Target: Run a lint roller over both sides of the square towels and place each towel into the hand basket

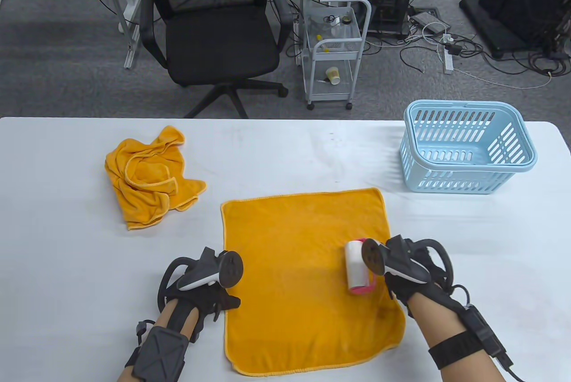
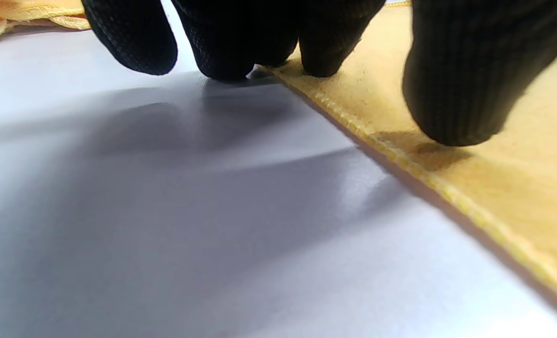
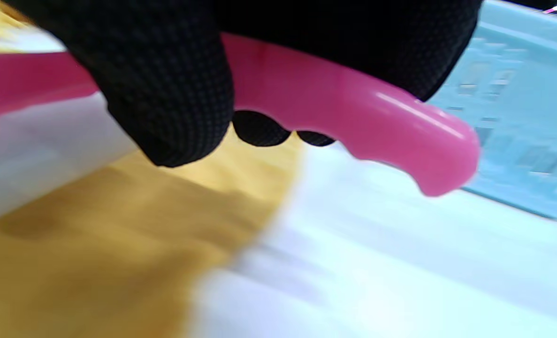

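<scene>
Now, near to far:
Left hand: your left hand point(image 1: 203, 286) rests at the near-left edge of the flat towel point(image 1: 303, 275); its fingers point(image 2: 320, 51) lie fairly straight, tips pressing the hem onto the surface point(image 1: 67, 266), likely to stop the cloth sliding under the roller.
Right hand: your right hand point(image 1: 401, 268) has its fingers point(image 3: 165, 94) wrapped tight round the pink handle of the lint roller point(image 1: 358, 270).
Roller: its white drum lies on the towel's right part, just left of your fingers.
Crumpled towel: a second towel point(image 1: 149, 176) sits bunched toward the far-left, apparently waiting.
Basket: the hand basket point(image 1: 468, 147) stands at the far-right corner, well apart from both towels and holding none.
</scene>
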The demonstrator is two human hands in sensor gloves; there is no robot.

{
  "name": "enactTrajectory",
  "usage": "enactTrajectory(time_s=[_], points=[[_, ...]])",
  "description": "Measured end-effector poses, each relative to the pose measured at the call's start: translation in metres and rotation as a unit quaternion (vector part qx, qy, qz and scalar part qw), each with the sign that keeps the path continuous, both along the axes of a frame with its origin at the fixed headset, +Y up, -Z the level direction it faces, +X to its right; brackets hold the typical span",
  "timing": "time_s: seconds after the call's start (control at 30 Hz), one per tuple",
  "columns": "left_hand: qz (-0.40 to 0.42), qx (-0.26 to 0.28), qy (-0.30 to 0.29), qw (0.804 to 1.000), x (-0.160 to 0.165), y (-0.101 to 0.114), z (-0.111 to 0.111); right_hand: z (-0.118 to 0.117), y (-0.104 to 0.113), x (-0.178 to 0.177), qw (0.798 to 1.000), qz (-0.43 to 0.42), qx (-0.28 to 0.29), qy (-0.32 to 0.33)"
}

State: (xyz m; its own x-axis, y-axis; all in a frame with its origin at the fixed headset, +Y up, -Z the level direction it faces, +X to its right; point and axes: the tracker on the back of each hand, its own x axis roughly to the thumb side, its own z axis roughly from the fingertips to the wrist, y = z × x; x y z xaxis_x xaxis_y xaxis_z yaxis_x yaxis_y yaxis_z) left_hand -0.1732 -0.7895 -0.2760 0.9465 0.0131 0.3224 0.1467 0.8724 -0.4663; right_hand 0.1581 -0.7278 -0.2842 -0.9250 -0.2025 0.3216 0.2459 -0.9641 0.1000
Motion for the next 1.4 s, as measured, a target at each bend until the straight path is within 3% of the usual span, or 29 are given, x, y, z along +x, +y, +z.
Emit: enactTrajectory(time_s=[0.2, 0.27, 0.37, 0.67, 0.77, 0.9, 1.0, 1.23, 1.4], points=[[0.001, 0.000, 0.001, 1.000, 0.000, 0.000, 0.000, 0.033, -0.012, -0.092, 0.990, -0.013, -0.012, 0.138], [0.001, 0.000, 0.001, 1.000, 0.000, 0.000, 0.000, 0.038, -0.017, -0.102, 0.988, -0.004, -0.015, 0.152], [0.001, 0.000, 0.001, 1.000, 0.000, 0.000, 0.000, 0.038, -0.022, -0.097, 0.989, 0.013, -0.008, 0.149], [-0.001, 0.001, 0.001, 1.000, 0.000, 0.000, 0.000, 0.010, -0.011, 0.005, 0.984, 0.170, -0.053, 0.005], [-0.003, 0.002, 0.000, 1.000, 0.001, 0.000, 0.000, 0.000, -0.005, 0.022, 0.980, 0.183, -0.075, -0.024], [-0.004, 0.002, -0.001, 1.000, 0.001, 0.000, 0.000, -0.015, 0.006, 0.011, 0.995, 0.069, -0.069, -0.031], [-0.002, 0.002, 0.000, 1.000, 0.001, 0.000, 0.000, -0.030, 0.006, -0.028, 1.000, 0.006, -0.026, -0.007], [0.003, 0.000, 0.001, 1.000, 0.000, 0.000, 0.000, -0.046, -0.020, -0.097, 0.999, -0.022, 0.000, 0.024], [0.004, -0.001, 0.001, 1.000, 0.000, -0.001, 0.000, -0.051, -0.029, -0.090, 1.000, 0.001, 0.006, 0.014]])
